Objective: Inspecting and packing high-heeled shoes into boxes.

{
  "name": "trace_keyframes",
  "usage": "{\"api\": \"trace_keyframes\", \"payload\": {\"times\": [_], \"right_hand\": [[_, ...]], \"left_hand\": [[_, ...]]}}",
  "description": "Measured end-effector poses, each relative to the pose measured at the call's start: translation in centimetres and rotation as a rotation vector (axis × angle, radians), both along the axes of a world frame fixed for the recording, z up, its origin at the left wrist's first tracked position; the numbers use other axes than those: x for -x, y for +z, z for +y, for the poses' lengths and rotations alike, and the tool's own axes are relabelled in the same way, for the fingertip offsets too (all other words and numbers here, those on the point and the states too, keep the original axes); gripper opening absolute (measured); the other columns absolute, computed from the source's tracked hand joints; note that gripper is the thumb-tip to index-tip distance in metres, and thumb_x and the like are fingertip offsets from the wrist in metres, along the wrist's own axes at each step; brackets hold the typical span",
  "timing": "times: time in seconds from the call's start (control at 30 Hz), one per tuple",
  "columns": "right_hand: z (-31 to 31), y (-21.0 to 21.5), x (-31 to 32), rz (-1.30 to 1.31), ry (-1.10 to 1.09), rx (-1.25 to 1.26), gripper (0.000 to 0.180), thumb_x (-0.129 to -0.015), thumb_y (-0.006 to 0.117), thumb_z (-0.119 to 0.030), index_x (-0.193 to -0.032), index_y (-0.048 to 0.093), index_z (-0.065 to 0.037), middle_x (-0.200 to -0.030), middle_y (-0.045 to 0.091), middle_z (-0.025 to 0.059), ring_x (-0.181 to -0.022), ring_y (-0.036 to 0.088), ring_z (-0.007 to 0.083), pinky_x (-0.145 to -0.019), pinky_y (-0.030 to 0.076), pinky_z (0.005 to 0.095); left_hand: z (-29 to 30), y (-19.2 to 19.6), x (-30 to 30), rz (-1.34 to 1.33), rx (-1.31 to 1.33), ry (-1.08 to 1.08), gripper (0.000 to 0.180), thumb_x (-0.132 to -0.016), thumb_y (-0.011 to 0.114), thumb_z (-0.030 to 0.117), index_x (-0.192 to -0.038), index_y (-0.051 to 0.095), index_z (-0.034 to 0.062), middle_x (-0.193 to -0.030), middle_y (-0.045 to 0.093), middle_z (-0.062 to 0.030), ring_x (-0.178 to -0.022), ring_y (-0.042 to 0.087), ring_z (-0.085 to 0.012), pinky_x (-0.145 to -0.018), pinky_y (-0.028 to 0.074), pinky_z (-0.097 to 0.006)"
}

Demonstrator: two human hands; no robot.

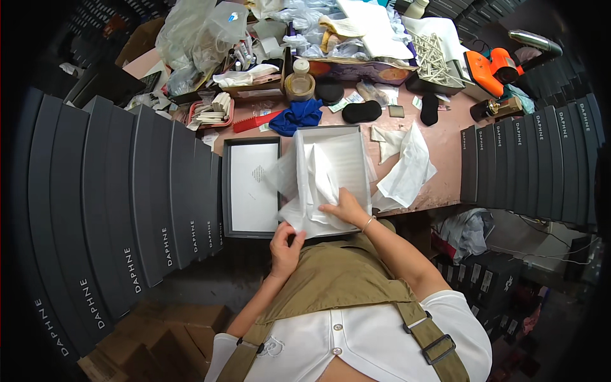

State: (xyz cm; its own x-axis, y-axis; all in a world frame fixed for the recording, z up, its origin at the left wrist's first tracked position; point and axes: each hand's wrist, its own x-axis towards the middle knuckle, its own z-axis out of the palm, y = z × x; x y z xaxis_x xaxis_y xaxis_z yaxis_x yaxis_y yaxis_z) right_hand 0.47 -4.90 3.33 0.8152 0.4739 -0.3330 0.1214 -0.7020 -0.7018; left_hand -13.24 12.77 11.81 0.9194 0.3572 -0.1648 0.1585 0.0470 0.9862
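Observation:
An open shoe box [365,172] lined with thin white tissue paper [344,149] stands before me at the table's near edge. Inside it lies a slim white bundle [323,178]; what it wraps, if anything, is hidden. My right hand [347,209] reaches into the box, its fingers closed on the near end of this bundle. At the box's near left corner, my left hand [286,247] pinches the edge of the tissue paper, which spills over the left wall. Against the box's left side rests a dark lid [254,184] with its white inside facing up.
Tall stacks of dark grey shoe boxes flank me on the left [149,191] and right [534,159]. Loose white paper [407,169] lies right of the open box. Behind are a blue cloth [298,118], a red comb [251,122], a jar [300,83], black pads [361,112] and an orange tool [487,69].

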Motion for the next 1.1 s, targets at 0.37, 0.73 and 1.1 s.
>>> {"api": "trace_keyframes", "payload": {"times": [0.37, 0.73, 1.1], "right_hand": [[-2.2, 10.5, -0.2, -0.532, 0.149, 0.025, 0.05, -0.071, 0.069, -0.016, -0.119, 0.055, -0.008, -0.131, 0.048, 0.0202, -0.119, 0.046, 0.0378, -0.102, 0.031, 0.0528], [-14.4, 14.5, -5.5, -0.763, -0.227, 0.309, 0.013, -0.079, 0.063, -0.012, -0.09, 0.066, -0.004, -0.101, 0.058, 0.0142, -0.1, 0.055, 0.0321, -0.088, 0.041, 0.0442], [-8.9, 25.9, -4.1, -0.346, -0.073, -0.5, 0.027, -0.081, 0.053, 0.0, -0.106, 0.065, -0.002, -0.082, 0.059, 0.012, -0.073, 0.059, 0.0257, -0.068, 0.046, 0.0324]], "left_hand": [[1.9, -2.3, -3.2, -0.159, -0.7, -0.197, 0.024, -0.083, 0.062, 0.011, -0.106, 0.061, 0.0011, -0.119, 0.055, -0.019, -0.116, 0.05, -0.0349, -0.103, 0.032, -0.052], [-4.9, -7.8, -14.4, 0.3, -1.508, -0.823, 0.102, -0.068, 0.067, 0.058, -0.138, 0.033, -0.0078, -0.143, 0.033, -0.0253, -0.135, 0.027, -0.038, -0.112, 0.009, -0.055], [-5.7, 0.7, -15.6, 0.288, 0.631, -0.348, 0.071, -0.095, 0.045, 0.052, -0.14, 0.035, -0.0022, -0.137, 0.046, -0.0159, -0.125, 0.046, -0.0249, -0.106, 0.035, -0.041]]}}
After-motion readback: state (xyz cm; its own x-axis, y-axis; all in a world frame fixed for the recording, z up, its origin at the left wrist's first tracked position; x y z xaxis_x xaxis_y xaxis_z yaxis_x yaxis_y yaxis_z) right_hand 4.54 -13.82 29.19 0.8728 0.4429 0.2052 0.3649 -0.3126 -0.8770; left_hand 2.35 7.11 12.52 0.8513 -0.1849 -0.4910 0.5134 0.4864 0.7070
